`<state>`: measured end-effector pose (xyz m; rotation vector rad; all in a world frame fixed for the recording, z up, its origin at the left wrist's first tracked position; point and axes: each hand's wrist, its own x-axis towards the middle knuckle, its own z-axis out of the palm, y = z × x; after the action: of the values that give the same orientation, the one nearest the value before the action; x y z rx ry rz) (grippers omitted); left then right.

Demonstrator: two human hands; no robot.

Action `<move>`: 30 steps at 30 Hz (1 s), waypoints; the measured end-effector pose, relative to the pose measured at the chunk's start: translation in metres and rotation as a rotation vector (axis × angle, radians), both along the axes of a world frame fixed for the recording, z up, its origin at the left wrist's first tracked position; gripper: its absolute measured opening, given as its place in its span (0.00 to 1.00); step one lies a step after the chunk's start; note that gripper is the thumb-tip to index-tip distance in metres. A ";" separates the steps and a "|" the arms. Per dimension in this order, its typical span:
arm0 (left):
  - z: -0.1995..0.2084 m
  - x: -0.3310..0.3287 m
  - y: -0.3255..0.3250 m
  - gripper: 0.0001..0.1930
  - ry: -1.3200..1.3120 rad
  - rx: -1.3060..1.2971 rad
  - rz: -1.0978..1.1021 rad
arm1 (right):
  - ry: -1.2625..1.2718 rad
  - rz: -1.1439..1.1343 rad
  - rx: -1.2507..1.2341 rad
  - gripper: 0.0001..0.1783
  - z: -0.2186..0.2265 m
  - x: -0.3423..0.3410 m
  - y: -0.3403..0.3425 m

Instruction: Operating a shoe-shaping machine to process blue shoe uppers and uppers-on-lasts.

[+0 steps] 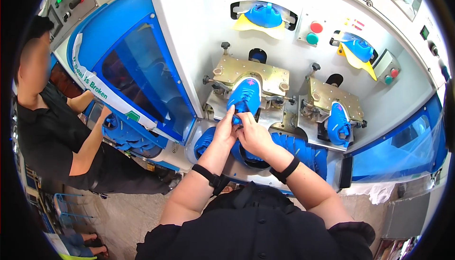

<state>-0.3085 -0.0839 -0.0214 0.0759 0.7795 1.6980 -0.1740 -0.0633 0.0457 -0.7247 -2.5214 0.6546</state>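
Both my hands meet at the near, heel end of a blue shoe upper [246,94], whose toe sits in the metal clamp plate [270,81] of the left station. My left hand [226,128] pinches the upper's edge from the left side. From the right, my right hand [254,134] has its fingers bent onto the same edge, hiding the exact grip. Below my wrists lie more blue shoe uppers [303,153] in a row along the machine's front. Another blue upper [338,125] is seated toe-in at the right station, with neither hand on it.
Two blue uppers on yellow-edged forms [264,16] [359,50] stick out of the back wall. Button boxes [311,31] [387,70] are beside them. Black knobs [225,46] stand up from the clamps. At left, a co-worker [52,132] handles blue uppers beside a blue machine door [137,61].
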 end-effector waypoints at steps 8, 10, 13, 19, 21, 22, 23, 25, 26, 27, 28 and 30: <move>-0.010 -0.010 -0.004 0.18 0.200 -0.134 -0.040 | 0.086 -0.110 0.100 0.26 -0.024 -0.004 -0.009; -0.009 -0.014 -0.006 0.18 0.225 -0.131 -0.063 | 0.061 -0.142 0.081 0.26 -0.020 -0.005 -0.015; -0.013 -0.021 -0.008 0.18 0.258 -0.117 -0.094 | 0.019 -0.182 0.064 0.25 -0.019 -0.008 -0.017; -0.015 -0.026 -0.011 0.22 0.299 -0.169 -0.201 | 0.125 -0.221 0.093 0.30 -0.030 -0.007 -0.025; -0.019 -0.031 -0.015 0.26 0.232 -0.148 -0.221 | 0.147 -0.227 0.041 0.32 -0.027 -0.008 -0.027; -0.023 -0.036 -0.016 0.29 0.208 -0.121 -0.242 | 0.167 -0.227 0.050 0.32 -0.028 -0.009 -0.027; -0.026 -0.038 -0.018 0.33 0.184 -0.094 -0.262 | 0.165 -0.238 0.047 0.32 -0.030 -0.010 -0.027; -0.027 -0.038 -0.020 0.34 0.184 -0.073 -0.289 | 0.176 -0.239 0.013 0.32 -0.032 -0.010 -0.028; -0.027 -0.039 -0.021 0.33 0.167 -0.031 -0.294 | 0.182 -0.247 -0.001 0.32 -0.032 -0.011 -0.028; -0.028 -0.040 -0.021 0.33 0.149 0.011 -0.295 | 0.181 -0.253 -0.003 0.32 -0.032 -0.011 -0.028; -0.030 -0.040 -0.022 0.33 0.148 0.009 -0.301 | 0.182 -0.255 0.009 0.31 -0.031 -0.012 -0.029; -0.032 -0.040 -0.024 0.34 0.107 0.020 -0.297 | 0.173 -0.259 0.007 0.31 -0.030 -0.012 -0.030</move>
<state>-0.3480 -0.1077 -0.0532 0.2845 0.7884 1.4280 -0.1857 -0.0932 0.0153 -0.9304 -2.2235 0.5891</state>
